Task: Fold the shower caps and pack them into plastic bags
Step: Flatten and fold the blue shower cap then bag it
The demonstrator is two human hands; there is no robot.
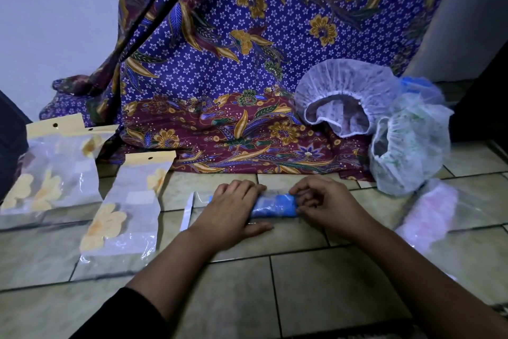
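A folded blue shower cap (pixel 276 205) lies inside a clear plastic bag (pixel 196 202) on the tiled floor. My left hand (pixel 232 208) presses flat on the bag's left part, fingers together. My right hand (pixel 325 205) pinches the bag's right end around the blue cap. Two open white shower caps (pixel 343 91) (pixel 409 146) sit at the right, with a blue one (pixel 420 88) partly hidden behind them. A packed bag with a pink cap (pixel 431 215) lies at the far right.
Two clear bags with yellow headers and flower prints (pixel 55 171) (pixel 129 204) lie on the left. A purple and maroon batik cloth (pixel 233 77) hangs at the back, down onto the floor. A dark pole (pixel 154 11) leans across it.
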